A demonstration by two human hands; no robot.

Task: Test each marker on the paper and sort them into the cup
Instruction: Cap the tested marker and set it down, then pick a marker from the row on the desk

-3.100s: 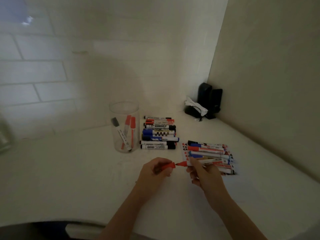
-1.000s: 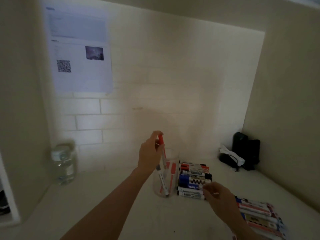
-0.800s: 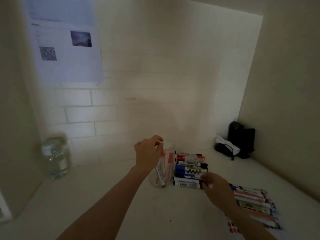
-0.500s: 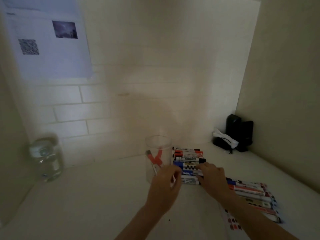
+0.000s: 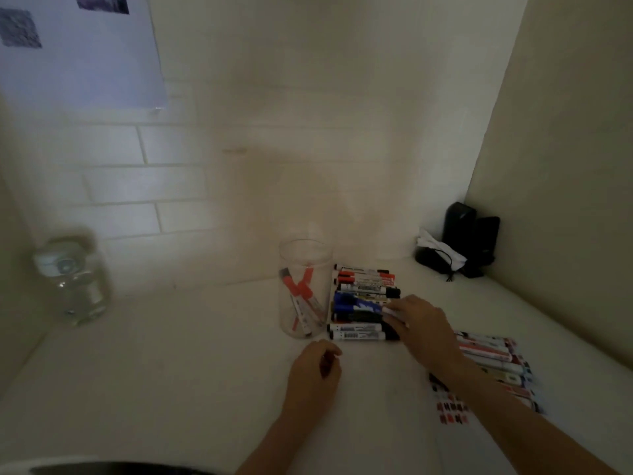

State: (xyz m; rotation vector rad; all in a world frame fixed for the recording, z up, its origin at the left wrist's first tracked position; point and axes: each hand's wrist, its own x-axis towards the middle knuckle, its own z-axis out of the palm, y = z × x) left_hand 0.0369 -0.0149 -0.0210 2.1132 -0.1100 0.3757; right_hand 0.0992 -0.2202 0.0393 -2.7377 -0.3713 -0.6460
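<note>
A clear cup (image 5: 287, 323) stands on the white counter with red and black markers inside. Right of it lies a row of markers (image 5: 363, 289) in red, black and blue. My right hand (image 5: 423, 325) reaches onto this row and its fingertips pinch the right end of a blue marker (image 5: 354, 304), which looks slightly raised and blurred. My left hand (image 5: 313, 371) rests on the counter in front of the cup, fingers loosely curled, holding nothing. A second pile of markers (image 5: 489, 358) lies on the paper (image 5: 449, 411) at the right, partly hidden by my right forearm.
A glass jar (image 5: 70, 284) stands at the far left by the brick wall. Black devices with a white cloth (image 5: 460, 240) fill the back right corner. A printed sheet (image 5: 78, 49) hangs on the wall. The side wall closes the right.
My left hand dropped the red marker into the cup and came down to the counter, empty. My right hand moved onto the marker row and took hold of the blue marker's end.
</note>
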